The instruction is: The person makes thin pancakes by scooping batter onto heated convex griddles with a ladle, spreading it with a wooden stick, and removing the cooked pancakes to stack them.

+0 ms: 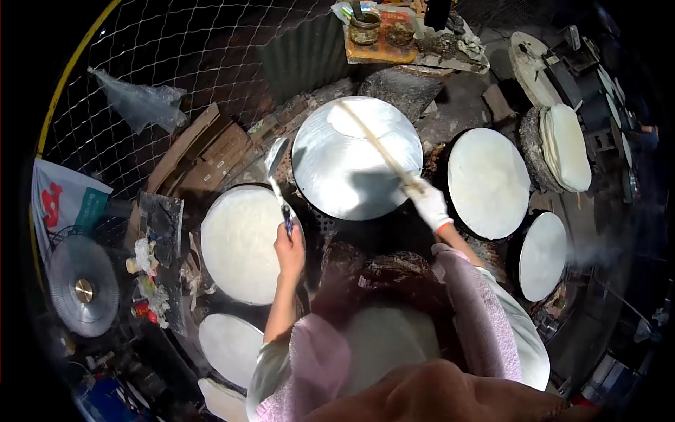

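Observation:
My left hand [289, 247] is bare and wrapped round the handle of a metal ladle [275, 156], whose bowl points up and away, beside the central griddle. In a white glove, my right hand [427, 202] grips a long wooden stick [376, 144]. The stick reaches across the shiny round griddle [323, 176], its far end over a pale patch of batter [349, 121] near the far rim. Whether the stick touches the surface, I cannot tell. Below the ladle, a pale round sheet [242, 243] covers the left griddle.
To the right are more pale rounds [489, 183] [542, 257] and a stack of flat sheets [564, 148]. Another round [230, 348] lies at lower left. A fan [83, 287] stands far left, near wire mesh [211, 42]. Jars [364, 29] sit on a board at the back.

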`<state>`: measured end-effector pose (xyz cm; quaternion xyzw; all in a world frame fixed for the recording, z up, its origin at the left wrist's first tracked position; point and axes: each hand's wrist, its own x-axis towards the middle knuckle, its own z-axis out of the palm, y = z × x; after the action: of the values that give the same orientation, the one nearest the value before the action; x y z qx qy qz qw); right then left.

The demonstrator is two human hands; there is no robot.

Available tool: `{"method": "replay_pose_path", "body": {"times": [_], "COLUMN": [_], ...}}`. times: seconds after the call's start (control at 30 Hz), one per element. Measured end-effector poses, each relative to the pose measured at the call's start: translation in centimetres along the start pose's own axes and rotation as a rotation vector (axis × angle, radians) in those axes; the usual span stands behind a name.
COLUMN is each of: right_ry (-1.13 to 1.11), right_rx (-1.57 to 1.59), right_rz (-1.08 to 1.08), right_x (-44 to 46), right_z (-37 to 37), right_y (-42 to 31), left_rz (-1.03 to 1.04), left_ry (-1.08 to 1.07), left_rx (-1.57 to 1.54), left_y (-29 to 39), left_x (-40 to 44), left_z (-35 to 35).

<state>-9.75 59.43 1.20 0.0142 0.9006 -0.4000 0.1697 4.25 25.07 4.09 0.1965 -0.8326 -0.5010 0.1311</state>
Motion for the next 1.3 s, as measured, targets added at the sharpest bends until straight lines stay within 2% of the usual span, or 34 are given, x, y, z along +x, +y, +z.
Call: {"method": "replay_pose_path", "body": {"times": [0.03, 0.07, 0.13, 0.2, 0.27, 0.3, 0.4, 0.47, 0.5, 0.53, 0.6, 0.63, 0.67, 0.73, 0.8, 0.83, 0.87, 0.93, 1.03, 1.07, 1.13, 1.23, 1.27, 1.3], "right_ry": [0.107, 0.240, 0.048, -0.144, -0.176, -0.222, -0.214, -0.032, 0.051, -0.163, -0.372, -0.421, -0.441, -0.433, -0.468, -0.425, -0.298, -0.305, -0.628, -0.725, -0.733, -0.743, -0.709, -0.624], "right_rx": [0.340, 0.372, 0.489, 0.353, 0.474, 0.427, -0.095, 0.302, 0.432, 0.494, 0.188, 0.301, 0.364, 0.306, 0.196, 0.092, 0.141, -0.065, 0.213, 0.229, 0.192, 0.265, 0.315, 0.195], "right_rz": [-0.074, -0.069, -0.011, 0.090, 0.003, 0.048, -0.055, -0.138, -0.106, -0.104, -0.006, 0.053, 0.023, -0.165, -0.155, -0.203, -0.260, -0.230, -0.097, 0.030, 0.008, -0.109, -0.187, -0.216], "right_x": [0.8, 1.6, 3.0, 2.7, 2.9, 2.8, 4.2, 7.5, 7.9, 8.7, 8.0, 6.9, 7.5, 8.0, 9.6, 11.1, 13.6, 15.0, 15.3, 13.4, 12.3, 15.3, 15.7, 18.3], "right_z": [0.3, 0.2, 1.3, 1.9, 3.5, 3.0, -2.3, -2.9, -2.9, -3.0, -2.9, -2.4, -0.7, 0.1, -2.9, -4.8, -4.9, -8.0, -5.4, -6.1, -6.6, -6.6, -8.3, -7.8], "right_y": [3.1, 4.5, 6.7, 1.8, -0.4, -1.1, -0.8, 6.3, 6.2, 6.4, 2.2, 0.4, 2.0, 3.8, 4.9, 4.9, 6.5, 2.5, 2.4, -0.4, -0.1, 4.9, 2.1, 3.0], "left_rz": [-0.006, -0.013, -0.090, -0.199, -0.241, -0.245, -0.348, -0.413, -0.426, -0.438, -0.445, -0.460, -0.472, -0.474, -0.494, -0.345, -0.323, -0.280, -0.311, -0.369, -0.486, -0.477, -0.474, -0.501], "left_ry": [0.035, 0.073, 0.083, 0.087, 0.126, 0.139, 0.156, 0.175, 0.183, 0.188, 0.208, 0.212, 0.214, 0.218, 0.228, 0.280, 0.291, 0.306, 0.303, 0.289, 0.271, 0.288, 0.293, 0.305], "left_rx": [0.016, 0.032, 0.075, 0.099, 0.042, 0.022, 0.059, 0.078, 0.075, 0.072, 0.064, 0.061, 0.059, 0.093, 0.117, 0.142, 0.162, 0.205, 0.231, 0.224, 0.202, 0.222, 0.225, 0.207], "left_y": [0.4, 0.5, 0.1, 0.1, -1.2, -1.0, -0.1, 0.5, 0.6, 0.7, 0.3, 0.5, 0.7, 1.4, 2.0, 1.5, 1.7, 2.4, 3.2, 3.5, 4.3, 5.6, 5.7, 5.4], "left_x": [-0.9, -1.7, -3.2, -4.4, -5.7, -6.1, -7.2, -7.8, -8.2, -8.6, -9.0, -9.4, -9.6, -9.8, -9.9, -10.1, -10.1, -10.3, -10.4, -10.6, -10.7, -10.4, -10.4, -10.6], "left_z": [-0.7, -1.3, -2.1, -2.3, -1.9, -1.8, -2.1, -2.0, -1.9, -1.9, -1.2, -1.0, -0.7, -0.3, 0.2, 0.7, 0.9, 1.3, 1.8, 1.8, 1.9, 2.0, 2.1, 2.1]}}
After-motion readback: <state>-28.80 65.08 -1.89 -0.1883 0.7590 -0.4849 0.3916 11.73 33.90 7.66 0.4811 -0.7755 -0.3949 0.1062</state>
